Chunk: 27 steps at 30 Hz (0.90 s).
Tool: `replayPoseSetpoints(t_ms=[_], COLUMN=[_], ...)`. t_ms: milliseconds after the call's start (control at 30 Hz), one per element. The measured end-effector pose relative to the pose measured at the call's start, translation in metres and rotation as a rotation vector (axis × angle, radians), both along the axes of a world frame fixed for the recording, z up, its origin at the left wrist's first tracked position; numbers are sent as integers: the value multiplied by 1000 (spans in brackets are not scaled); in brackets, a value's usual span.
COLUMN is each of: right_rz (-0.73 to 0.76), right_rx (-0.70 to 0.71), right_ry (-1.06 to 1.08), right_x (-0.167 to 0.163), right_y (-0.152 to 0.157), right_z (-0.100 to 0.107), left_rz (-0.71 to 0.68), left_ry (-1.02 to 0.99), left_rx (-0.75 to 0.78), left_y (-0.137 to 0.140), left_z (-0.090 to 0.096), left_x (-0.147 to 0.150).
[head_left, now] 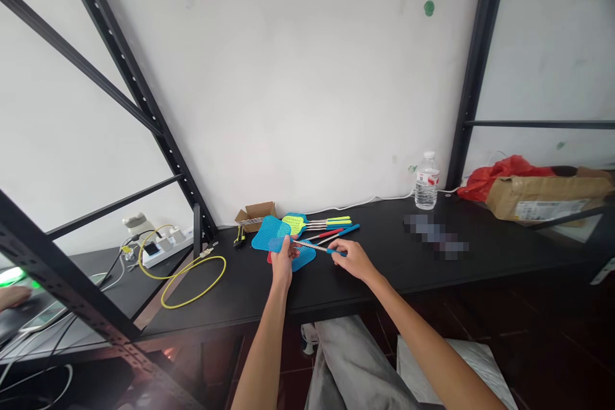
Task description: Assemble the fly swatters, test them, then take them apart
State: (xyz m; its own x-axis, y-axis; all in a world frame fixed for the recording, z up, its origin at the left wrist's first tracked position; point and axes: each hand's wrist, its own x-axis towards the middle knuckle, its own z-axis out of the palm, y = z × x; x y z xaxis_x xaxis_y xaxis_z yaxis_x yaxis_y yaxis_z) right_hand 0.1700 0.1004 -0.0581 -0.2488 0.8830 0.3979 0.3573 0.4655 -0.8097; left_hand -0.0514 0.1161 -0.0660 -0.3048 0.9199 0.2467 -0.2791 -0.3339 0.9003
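A blue fly swatter [270, 234] with a metal rod is held above the black table by both hands. My left hand [283, 259] is closed around the base of its mesh head. My right hand [353, 259] grips the blue handle at the other end. Behind and beneath lie several more fly swatters: yellow-green ones [294, 225] with their handles pointing right, another blue one [304, 258] close to my left hand, and a red one, mostly covered. Part of the lower swatters is hidden by my hands.
An open cardboard box [257, 213] stands by the wall. A yellow cable [193, 302] loops at left near a white power strip [168, 247]. At right are a water bottle [426, 182], a blurred-out item and a carton [548, 197] with red plastic. Another person's hand [14, 296] shows far left.
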Motion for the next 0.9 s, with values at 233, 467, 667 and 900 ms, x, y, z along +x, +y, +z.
replayPoseSetpoints(t_ms=[233, 467, 667, 900], right_rz=[17, 19, -7, -88], right_rx=[57, 83, 76, 33], right_ry=[36, 75, 125, 178], right_x=[-3, -3, -3, 1], right_y=[2, 6, 10, 12], right_z=[-3, -7, -9, -9], left_rz=[13, 74, 162, 199], left_ry=[-24, -129, -298, -440], left_rx=[9, -8, -17, -33], left_y=[-1, 0, 2, 2], left_z=[1, 1, 1, 2], left_x=[0, -1, -4, -8])
